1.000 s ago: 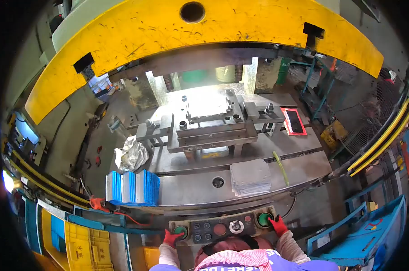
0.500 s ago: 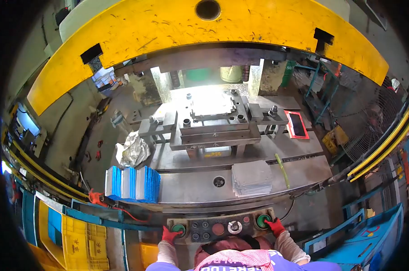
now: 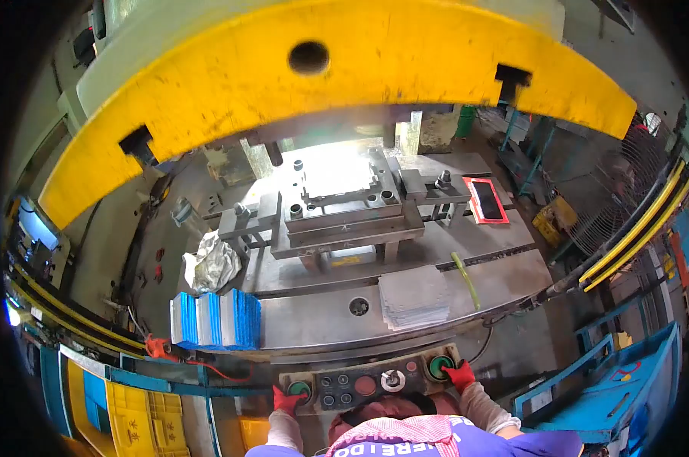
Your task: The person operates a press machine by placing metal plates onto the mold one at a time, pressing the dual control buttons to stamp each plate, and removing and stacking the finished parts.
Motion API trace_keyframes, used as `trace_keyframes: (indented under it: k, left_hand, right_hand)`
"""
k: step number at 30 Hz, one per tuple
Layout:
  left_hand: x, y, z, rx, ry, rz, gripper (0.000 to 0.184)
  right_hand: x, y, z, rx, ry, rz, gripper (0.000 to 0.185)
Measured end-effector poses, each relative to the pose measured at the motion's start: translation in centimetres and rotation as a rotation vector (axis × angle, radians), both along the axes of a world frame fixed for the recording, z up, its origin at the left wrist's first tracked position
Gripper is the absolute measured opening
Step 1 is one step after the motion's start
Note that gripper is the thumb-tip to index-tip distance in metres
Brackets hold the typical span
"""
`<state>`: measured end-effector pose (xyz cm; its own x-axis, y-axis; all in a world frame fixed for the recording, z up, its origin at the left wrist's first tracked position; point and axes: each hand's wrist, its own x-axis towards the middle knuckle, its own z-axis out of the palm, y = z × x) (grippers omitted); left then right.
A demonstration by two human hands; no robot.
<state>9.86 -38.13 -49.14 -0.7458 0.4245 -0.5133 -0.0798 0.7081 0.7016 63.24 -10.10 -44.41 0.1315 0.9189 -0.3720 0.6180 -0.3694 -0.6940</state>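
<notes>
My left hand (image 3: 286,401), in a red glove, rests at the green button (image 3: 299,391) on the left end of the control panel (image 3: 335,413). At the panel's right end my right hand (image 3: 459,375), also red-gloved, touches the other green button (image 3: 440,367). Both hands have fingers apart and hold nothing. Beyond the panel, a metal die (image 3: 344,225) stands on the press bed (image 3: 321,317), its top brightly lit. The yellow press ram (image 3: 390,68) hangs above it.
Blue-edged stacks (image 3: 240,320) stand front left on the bed, beside a crumpled silvery wrap (image 3: 212,263). Grey sheets (image 3: 414,298), a green stick (image 3: 465,280) and a phone (image 3: 484,200) on red lie to the right. Yellow crates (image 3: 142,419) stand lower left.
The yellow ram sits lower over the die, with dark posts now showing beneath it. The view has shifted slightly. Both hands stay at the green buttons.
</notes>
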Motion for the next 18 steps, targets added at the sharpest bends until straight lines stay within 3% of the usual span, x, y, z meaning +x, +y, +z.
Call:
trace_keyframes:
  k: [1,7,10,13,16,18]
  left_hand:
    - [-0.1,-0.1,-0.2,-0.003,0.001,-0.001,0.146]
    - [0.2,0.4,0.6,0.013,-0.105,0.072,0.145]
    - [-0.1,0.2,-1.1,0.087,-0.078,0.055,0.143]
    - [0.0,0.3,-0.1,0.066,-0.062,0.043,0.148]
    - [-0.2,0.7,-0.1,0.020,-0.075,0.041,0.149]
    - [-1.4,0.2,-2.4,0.001,-0.049,0.025,0.149]
  right_hand:
    - [-0.6,0.0,2.3,-0.060,-0.021,0.020,0.085]
    - [-0.9,-0.1,2.8,-0.066,-0.022,-0.017,0.082]
    - [-1.1,0.0,2.4,-0.061,-0.159,-0.019,0.082]
    - [-0.8,-0.3,2.1,0.029,-0.048,0.015,0.079]
    - [-0.4,-0.1,0.8,-0.008,-0.122,0.025,0.081]
    - [-0.8,-0.4,1.6,0.040,-0.032,-0.002,0.083]
